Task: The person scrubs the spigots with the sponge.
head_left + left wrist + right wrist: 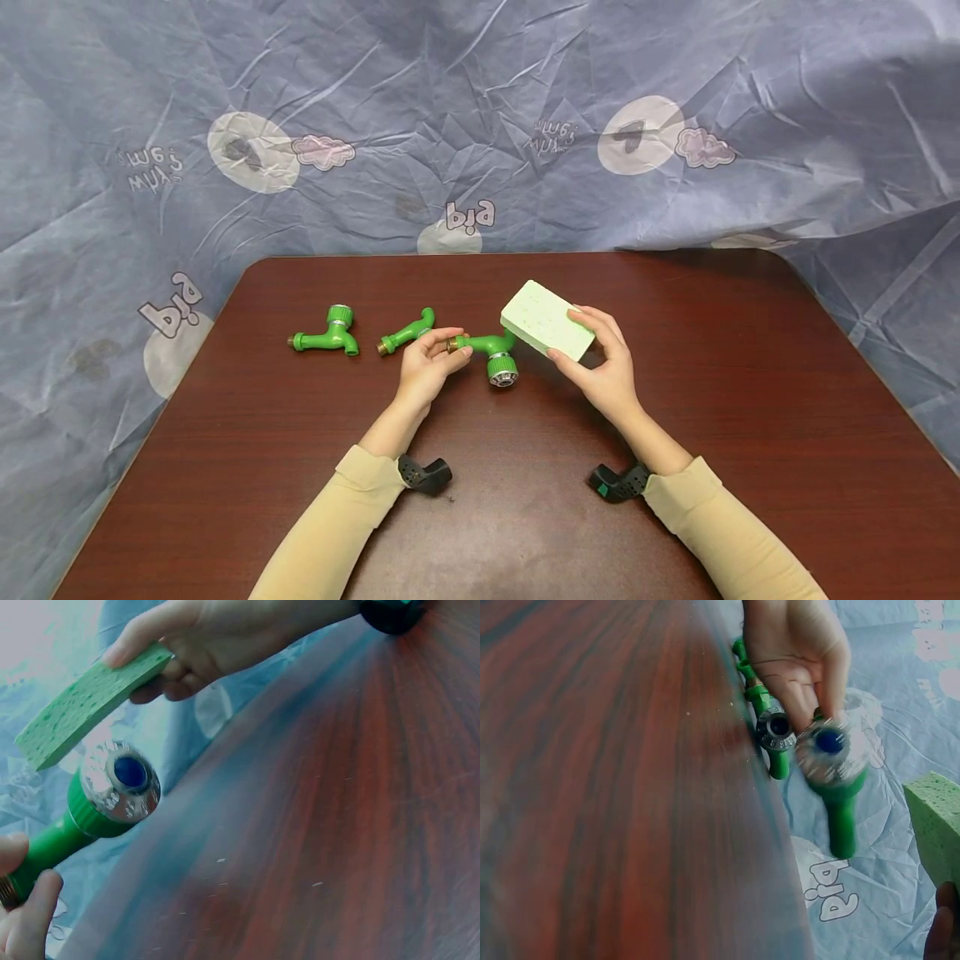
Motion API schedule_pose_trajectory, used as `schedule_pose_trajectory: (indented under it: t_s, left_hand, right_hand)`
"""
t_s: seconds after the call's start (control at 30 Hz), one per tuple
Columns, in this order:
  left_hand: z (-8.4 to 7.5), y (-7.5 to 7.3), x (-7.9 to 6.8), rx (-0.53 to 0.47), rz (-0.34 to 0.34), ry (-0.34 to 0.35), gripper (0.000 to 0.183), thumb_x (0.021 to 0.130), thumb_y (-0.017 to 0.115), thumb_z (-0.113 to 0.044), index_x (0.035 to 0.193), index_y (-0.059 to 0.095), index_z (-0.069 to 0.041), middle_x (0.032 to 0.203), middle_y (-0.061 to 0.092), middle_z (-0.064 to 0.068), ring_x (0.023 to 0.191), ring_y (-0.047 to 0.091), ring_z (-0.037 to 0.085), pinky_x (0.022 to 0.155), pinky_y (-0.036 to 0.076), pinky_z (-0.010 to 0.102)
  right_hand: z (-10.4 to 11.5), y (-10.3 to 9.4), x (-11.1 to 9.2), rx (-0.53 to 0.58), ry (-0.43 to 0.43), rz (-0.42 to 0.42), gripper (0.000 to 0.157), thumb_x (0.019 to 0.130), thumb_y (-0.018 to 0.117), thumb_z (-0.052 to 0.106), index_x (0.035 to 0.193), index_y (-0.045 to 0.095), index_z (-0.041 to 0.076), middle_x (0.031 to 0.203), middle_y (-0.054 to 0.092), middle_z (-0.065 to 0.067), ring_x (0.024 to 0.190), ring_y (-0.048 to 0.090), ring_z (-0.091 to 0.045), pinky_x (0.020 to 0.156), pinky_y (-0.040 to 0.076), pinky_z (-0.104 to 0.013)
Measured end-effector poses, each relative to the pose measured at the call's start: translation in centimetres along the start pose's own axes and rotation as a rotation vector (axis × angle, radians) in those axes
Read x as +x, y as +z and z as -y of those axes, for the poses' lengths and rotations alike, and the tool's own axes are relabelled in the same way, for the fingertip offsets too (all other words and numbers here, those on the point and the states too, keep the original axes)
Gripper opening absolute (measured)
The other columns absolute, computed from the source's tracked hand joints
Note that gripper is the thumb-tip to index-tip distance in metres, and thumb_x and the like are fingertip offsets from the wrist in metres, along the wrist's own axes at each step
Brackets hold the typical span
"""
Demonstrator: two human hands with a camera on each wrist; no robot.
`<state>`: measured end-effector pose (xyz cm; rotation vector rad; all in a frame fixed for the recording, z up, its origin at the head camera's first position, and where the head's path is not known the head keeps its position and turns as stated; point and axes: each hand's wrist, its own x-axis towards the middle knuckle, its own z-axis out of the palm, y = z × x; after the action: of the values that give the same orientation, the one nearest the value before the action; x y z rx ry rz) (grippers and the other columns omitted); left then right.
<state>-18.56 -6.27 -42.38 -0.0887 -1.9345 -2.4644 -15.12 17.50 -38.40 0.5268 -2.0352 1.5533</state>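
My left hand (427, 371) pinches a green tap (487, 344) by its brass threaded end, with the tap held above the table. Its ribbed knob with a silver cap (120, 780) points toward me. In my right hand (607, 362) is a pale green sponge (543, 321), gripped at its right end between thumb and fingers. The sponge's left end is close to the tap's spout; from the head view I cannot tell if they touch, but the right wrist view shows a gap between the tap (842, 817) and the sponge (937, 817).
Two more green taps lie on the brown table (675, 417): one tap (326, 337) at the left, and another tap (408, 329) partly hidden behind my left hand. A wrinkled grey-blue cloth (480, 125) hangs behind the table's far edge. Both wrists wear black devices (425, 475).
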Motion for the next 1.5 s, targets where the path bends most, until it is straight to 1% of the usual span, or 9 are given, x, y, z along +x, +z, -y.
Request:
schedule_pose_trajectory:
  t_s: [0.1,0.17,0.37,0.53,0.8,0.97,1.2,1.4,1.5]
  left_hand:
    - [-0.6,-0.4,0.0,-0.062,0.068,0.027,0.04,0.081,0.063,0.014,0.119,0.053,0.014,0.119,0.053,0.035,0.084,0.066,0.014,0.076,0.056,0.031]
    - [-1.0,-0.7,0.0,-0.059,0.099,0.068,0.039,0.08,0.064,0.014,0.118,0.054,0.013,0.119,0.053,0.034,0.086,0.066,0.014,0.077,0.056,0.031]
    - [-2.0,-1.4,0.1,-0.005,0.132,0.176,0.037,0.075,0.072,0.009,0.11,0.059,0.012,0.107,0.067,0.015,0.088,0.065,0.013,0.075,0.054,0.024]
    - [-2.3,-1.7,0.0,-0.011,0.144,0.162,0.038,0.073,0.072,0.013,0.108,0.059,0.015,0.099,0.07,0.004,0.085,0.066,0.012,0.075,0.054,0.025]
    - [-2.3,-1.5,-0.1,0.063,0.043,0.113,0.04,0.071,0.074,0.011,0.109,0.061,0.014,0.099,0.068,0.016,0.078,0.066,0.012,0.07,0.054,0.021]
    - [-2.4,-1.3,-0.2,0.097,0.024,0.066,0.04,0.071,0.075,0.009,0.109,0.063,0.012,0.09,0.068,0.002,0.081,0.067,0.014,0.069,0.054,0.022]
    - [-2.7,-0.9,-0.5,0.133,-0.003,0.096,0.039,0.07,0.077,0.008,0.107,0.065,0.01,0.084,0.068,-0.001,0.082,0.065,0.019,0.064,0.052,0.021]
    - [-2.8,-0.4,-0.7,0.116,0.002,0.111,0.038,0.068,0.078,0.007,0.104,0.066,0.009,0.086,0.068,0.0,0.085,0.064,0.03,0.065,0.053,0.023]
    - [-2.7,-0.2,-0.7,0.102,0.013,0.134,0.039,0.068,0.077,0.01,0.105,0.065,0.011,0.085,0.069,-0.001,0.083,0.065,0.028,0.065,0.054,0.023]
  right_hand:
    - [0.4,0.0,0.1,0.034,-0.013,-0.012,0.051,0.067,0.073,-0.016,0.115,0.056,-0.013,0.123,0.047,-0.03,0.104,0.051,-0.018,0.072,0.045,-0.016]
    - [0.6,0.0,0.2,0.061,-0.018,-0.02,0.052,0.067,0.073,-0.017,0.115,0.055,-0.014,0.123,0.046,-0.031,0.104,0.052,-0.018,0.072,0.045,-0.016]
    - [1.2,0.0,0.3,0.122,-0.025,-0.017,0.053,0.066,0.07,-0.021,0.116,0.054,-0.016,0.122,0.045,-0.033,0.105,0.052,-0.019,0.073,0.047,-0.016]
    - [0.5,0.0,0.2,0.152,-0.039,-0.01,0.055,0.065,0.071,-0.022,0.117,0.055,-0.013,0.124,0.047,-0.026,0.107,0.053,-0.019,0.075,0.047,-0.017]
    - [-0.5,0.1,0.1,0.174,-0.052,0.011,0.056,0.065,0.072,-0.02,0.118,0.057,-0.009,0.125,0.048,-0.021,0.107,0.053,-0.022,0.075,0.048,-0.019]
    - [0.9,0.3,0.1,0.139,-0.047,0.044,0.055,0.065,0.072,-0.022,0.116,0.056,-0.013,0.123,0.048,-0.026,0.107,0.053,-0.017,0.075,0.047,-0.016]
    - [3.0,0.3,0.2,0.052,-0.018,0.107,0.053,0.065,0.073,-0.018,0.115,0.056,-0.013,0.122,0.049,-0.027,0.107,0.052,-0.016,0.075,0.046,-0.016]
    - [3.4,0.6,0.0,0.025,-0.025,0.165,0.054,0.065,0.076,-0.015,0.115,0.057,-0.01,0.124,0.049,-0.024,0.109,0.051,-0.014,0.08,0.046,-0.016]
    - [3.5,0.7,-0.1,0.02,-0.025,0.189,0.054,0.065,0.077,-0.014,0.116,0.057,-0.01,0.125,0.048,-0.023,0.109,0.051,-0.014,0.08,0.047,-0.016]
